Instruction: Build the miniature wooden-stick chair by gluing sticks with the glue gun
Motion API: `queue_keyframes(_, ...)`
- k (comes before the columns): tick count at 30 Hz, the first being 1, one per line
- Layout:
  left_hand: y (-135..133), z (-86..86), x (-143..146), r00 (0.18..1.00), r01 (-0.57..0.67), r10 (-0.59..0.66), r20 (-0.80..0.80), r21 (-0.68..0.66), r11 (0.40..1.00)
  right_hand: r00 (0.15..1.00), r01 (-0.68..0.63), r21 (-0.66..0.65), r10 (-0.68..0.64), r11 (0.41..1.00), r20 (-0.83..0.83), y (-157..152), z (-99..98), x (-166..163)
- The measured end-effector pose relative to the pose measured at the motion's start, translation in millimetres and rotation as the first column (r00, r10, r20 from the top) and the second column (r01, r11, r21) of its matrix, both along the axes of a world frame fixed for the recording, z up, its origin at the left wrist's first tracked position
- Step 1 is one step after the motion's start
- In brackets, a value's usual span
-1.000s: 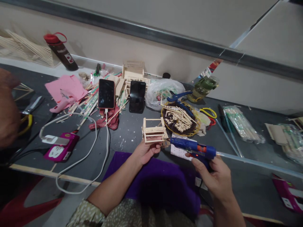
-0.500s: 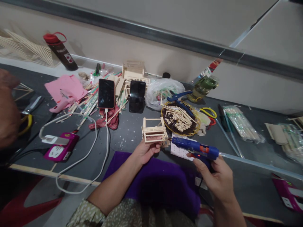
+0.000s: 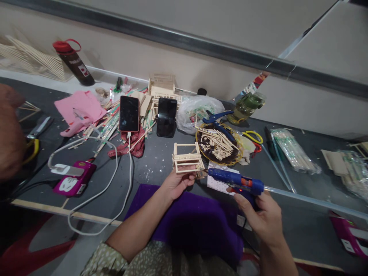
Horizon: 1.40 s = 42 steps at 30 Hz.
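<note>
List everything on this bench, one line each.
frame: 1, pale wood, held at centre
glue gun: 1, blue, nozzle at frame
basket: 1, yellow rim, behind glue gun, holds sticks
phones: 2, black screens, propped mid-bench
bottle: 1, dark, red cap, far left
pink cloth: 1, pink, left of phones
purple cloth: 1, purple, nearest edge
cable: 1, white, from left phone
cutter: 1, blue handles, behind basket
another person's hand: 1, blurred, left edge
left hand: 1, holds frame
right hand: 1, holds glue gun
</note>
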<state>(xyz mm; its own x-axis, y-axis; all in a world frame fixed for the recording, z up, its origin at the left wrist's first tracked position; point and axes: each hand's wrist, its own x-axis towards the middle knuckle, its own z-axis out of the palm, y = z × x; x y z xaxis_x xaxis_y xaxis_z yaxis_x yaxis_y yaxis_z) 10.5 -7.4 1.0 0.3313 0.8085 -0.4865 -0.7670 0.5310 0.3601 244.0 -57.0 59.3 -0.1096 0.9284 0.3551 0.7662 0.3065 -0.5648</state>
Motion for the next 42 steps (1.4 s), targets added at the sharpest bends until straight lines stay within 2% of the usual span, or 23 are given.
queue_keyframes(14,0.6,-0.4,-0.1,1.000,0.018,-0.018,-0.020,-0.003,1.000,0.998,-0.057,0.025,0.057,0.998,-0.015,-0.3,-2.7,0.0)
queue_keyframes(42,-0.1,-0.7,-0.2,1.000,0.007,-0.007,-0.027,-0.013,1.000,0.998,-0.064,0.107,0.061,0.992,0.030,1.7,-5.0,-0.1)
